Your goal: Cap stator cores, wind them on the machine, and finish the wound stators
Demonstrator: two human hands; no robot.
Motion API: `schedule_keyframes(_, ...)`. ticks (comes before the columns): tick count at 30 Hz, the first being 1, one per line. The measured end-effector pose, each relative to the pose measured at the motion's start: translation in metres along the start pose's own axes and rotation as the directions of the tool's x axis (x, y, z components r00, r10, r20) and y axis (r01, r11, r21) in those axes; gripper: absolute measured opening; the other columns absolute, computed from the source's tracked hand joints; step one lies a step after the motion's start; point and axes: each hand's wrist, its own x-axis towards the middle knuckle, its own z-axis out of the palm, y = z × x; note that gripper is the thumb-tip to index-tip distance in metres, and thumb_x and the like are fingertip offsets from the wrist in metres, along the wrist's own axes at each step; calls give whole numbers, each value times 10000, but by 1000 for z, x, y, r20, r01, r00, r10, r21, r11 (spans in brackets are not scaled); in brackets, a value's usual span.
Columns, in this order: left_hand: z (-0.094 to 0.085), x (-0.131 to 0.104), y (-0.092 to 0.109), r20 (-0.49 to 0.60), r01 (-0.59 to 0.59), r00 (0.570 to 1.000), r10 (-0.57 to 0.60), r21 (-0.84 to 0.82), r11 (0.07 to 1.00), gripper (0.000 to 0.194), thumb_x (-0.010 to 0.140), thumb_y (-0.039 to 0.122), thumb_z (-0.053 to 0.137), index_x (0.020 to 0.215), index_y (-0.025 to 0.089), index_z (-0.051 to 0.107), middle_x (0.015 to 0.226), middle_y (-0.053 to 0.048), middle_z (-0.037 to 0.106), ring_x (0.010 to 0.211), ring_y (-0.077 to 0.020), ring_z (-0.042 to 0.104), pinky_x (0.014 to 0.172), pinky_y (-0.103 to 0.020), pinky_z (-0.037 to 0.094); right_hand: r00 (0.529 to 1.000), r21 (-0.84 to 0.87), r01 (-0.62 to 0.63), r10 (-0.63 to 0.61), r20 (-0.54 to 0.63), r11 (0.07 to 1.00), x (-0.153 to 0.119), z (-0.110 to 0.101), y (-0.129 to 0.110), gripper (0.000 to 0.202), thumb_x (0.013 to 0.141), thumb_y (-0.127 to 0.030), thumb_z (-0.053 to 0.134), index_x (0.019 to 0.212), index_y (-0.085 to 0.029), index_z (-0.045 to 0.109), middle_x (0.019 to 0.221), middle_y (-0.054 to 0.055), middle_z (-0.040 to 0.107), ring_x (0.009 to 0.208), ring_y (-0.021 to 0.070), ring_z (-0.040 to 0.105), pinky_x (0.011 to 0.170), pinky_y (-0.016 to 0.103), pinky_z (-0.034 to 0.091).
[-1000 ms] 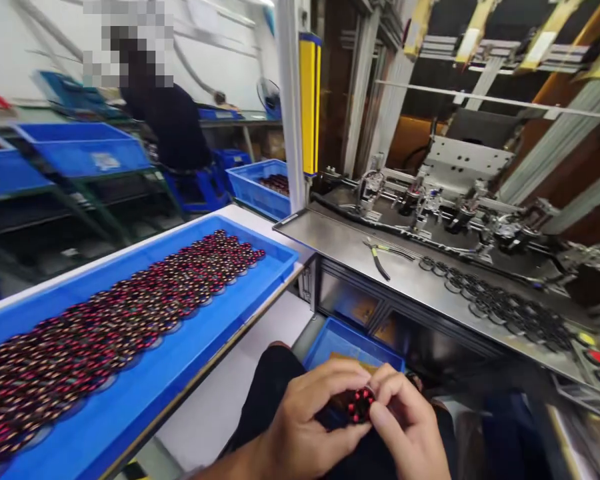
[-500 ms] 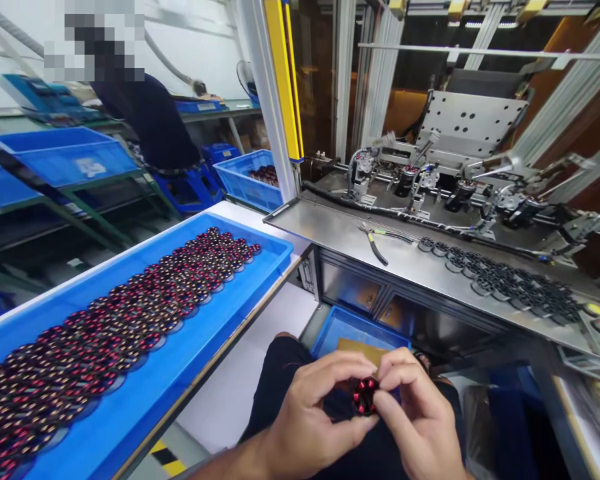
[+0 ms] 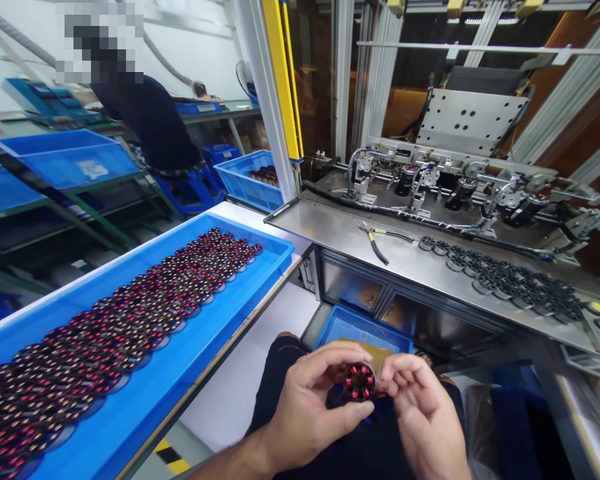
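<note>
Stator [image 3: 359,381] in hand, tray [image 3: 220,320] of wound units nearly full.
Your left hand [image 3: 305,407] and right hand [image 3: 423,417] fingers pinch it at the rim; bare cores [image 3: 505,280] wait on the counter [image 3: 340,237].

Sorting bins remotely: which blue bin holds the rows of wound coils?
The long blue tray at the left hand's side; the small blue bin below holds none.

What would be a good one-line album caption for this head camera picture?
Both hands, left hand and right hand, hold a small red-wound coil beside a blue tray of many more.

Red-and-black wound part [image 3: 359,381], blue tray [image 3: 240,300], perhaps green-handled pliers [image 3: 380,241]
</note>
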Motion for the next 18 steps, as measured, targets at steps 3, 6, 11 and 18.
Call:
schedule_keyframes(3,0,1,1,-22,17,1000,-16,18,1000,488,678,24,802,1095,262,715,1074,-33,714,983,-149,690,861,-190,568,999,-23,0,1,39,1000,-1,1,3,234,831,-399,749,999,-257,670,872,9,616,825,132,588,761,216,502)
schedule_keyframes(6,0,1,0,-21,15,1000,-14,19,1000,489,674,38,815,1097,261,713,1071,-35,716,996,-157,687,870,-201,569,999,-105,47,-47,-3,993,-1,2,2,151,882,-336,701,783,-226,669,766,-2,603,742,117,583,695,200,494)
schedule_keyframes(11,2,2,2,-7,-10,1000,10,63,998,492,672,37,813,1098,258,709,1048,-36,720,962,-155,694,848,-207,579,981,-246,165,-184,-58,955,-2,4,-7,190,902,-286,672,726,-218,647,705,-11,592,683,108,577,637,181,487)
schedule_keyframes(18,2,-2,3,29,-79,997,75,166,983,536,654,30,801,1127,254,685,1056,-45,724,957,-173,702,836,-226,590,978,-363,200,-207,20,910,-5,0,-10,127,933,-226,620,810,-231,653,750,-5,615,707,116,606,653,196,507)
